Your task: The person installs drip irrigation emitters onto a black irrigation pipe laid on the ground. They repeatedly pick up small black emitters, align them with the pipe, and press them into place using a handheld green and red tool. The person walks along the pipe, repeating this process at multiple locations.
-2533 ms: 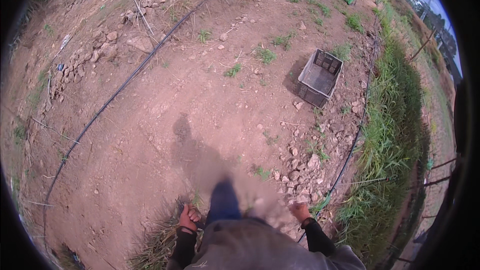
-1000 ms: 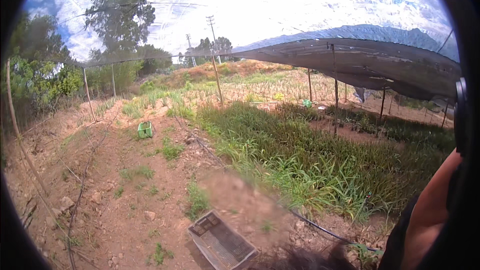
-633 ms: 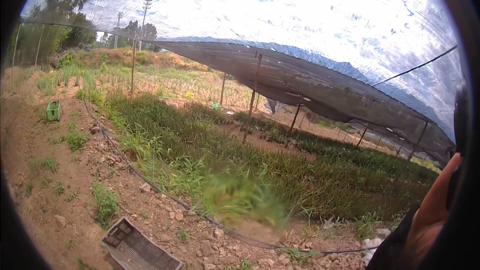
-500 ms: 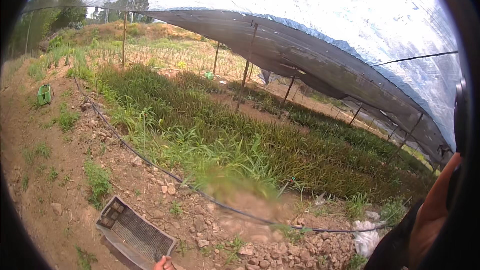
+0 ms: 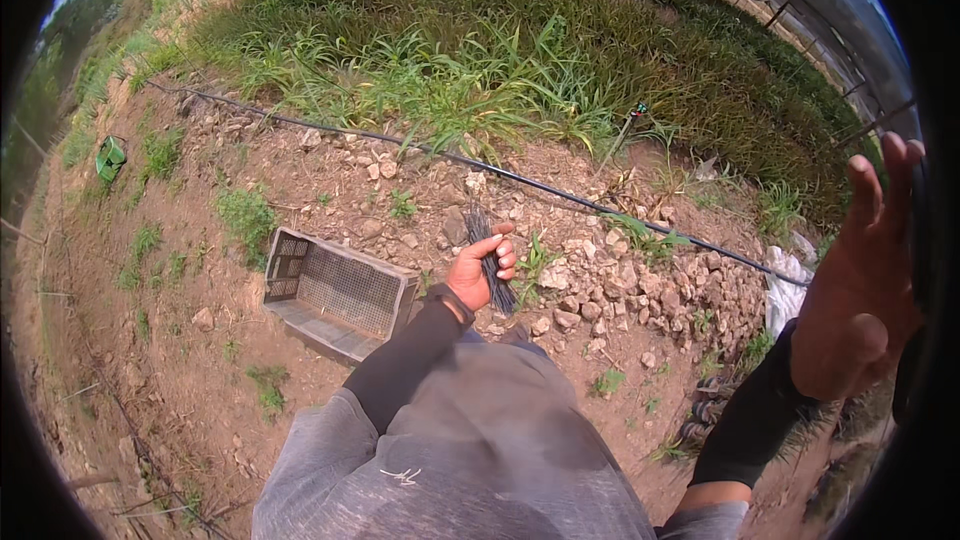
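In front of my body, my left hand (image 5: 480, 273) is closed around a bundle of thin, dark, wire-like strands (image 5: 500, 296). The strands fan out above and below the fist. Raised at the far right, my right hand (image 5: 862, 290) is open with its fingers stretched upward, and I see nothing in it. Part of that hand is cut off by the dark rim of the picture. A dark slatted plastic crate (image 5: 345, 290) lies on the soil to the left of my left forearm, its open side showing.
A black hose (image 5: 560, 190) runs across the stony ground ahead, with grassy plants (image 5: 450, 80) beyond it. A small sprinkler stake (image 5: 625, 130) stands past the hose. White plastic (image 5: 788, 290) lies at right, a green container (image 5: 110, 158) at far left. Shade netting shows top right.
The view has tilted down from the netting to the ground and my body. My left hand has come fully into sight with the bundle; more of my right hand shows.
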The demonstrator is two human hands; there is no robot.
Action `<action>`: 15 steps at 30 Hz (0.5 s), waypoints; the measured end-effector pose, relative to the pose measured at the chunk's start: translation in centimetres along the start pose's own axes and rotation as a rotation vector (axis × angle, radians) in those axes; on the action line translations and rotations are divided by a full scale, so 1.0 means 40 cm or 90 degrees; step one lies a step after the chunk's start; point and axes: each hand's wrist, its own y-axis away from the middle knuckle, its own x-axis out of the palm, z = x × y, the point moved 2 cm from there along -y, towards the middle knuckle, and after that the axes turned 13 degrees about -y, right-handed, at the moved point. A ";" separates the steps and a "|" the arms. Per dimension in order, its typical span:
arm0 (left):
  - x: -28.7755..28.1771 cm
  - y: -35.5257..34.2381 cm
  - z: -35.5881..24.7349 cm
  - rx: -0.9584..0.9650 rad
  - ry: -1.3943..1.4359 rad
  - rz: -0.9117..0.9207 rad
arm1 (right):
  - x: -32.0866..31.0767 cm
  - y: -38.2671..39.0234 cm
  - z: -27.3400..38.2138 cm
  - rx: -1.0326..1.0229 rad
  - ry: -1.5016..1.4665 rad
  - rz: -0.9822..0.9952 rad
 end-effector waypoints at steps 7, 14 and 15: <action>0.154 -0.224 0.154 -0.114 -0.043 0.071 | 0.197 0.696 -0.192 0.847 -0.019 -0.244; 0.209 -0.405 0.201 -0.272 -0.153 0.183 | 0.208 0.850 -0.359 0.945 -0.011 -0.318; 0.212 -0.443 0.207 -0.293 -0.148 0.177 | 0.198 0.861 -0.385 0.971 -0.027 -0.363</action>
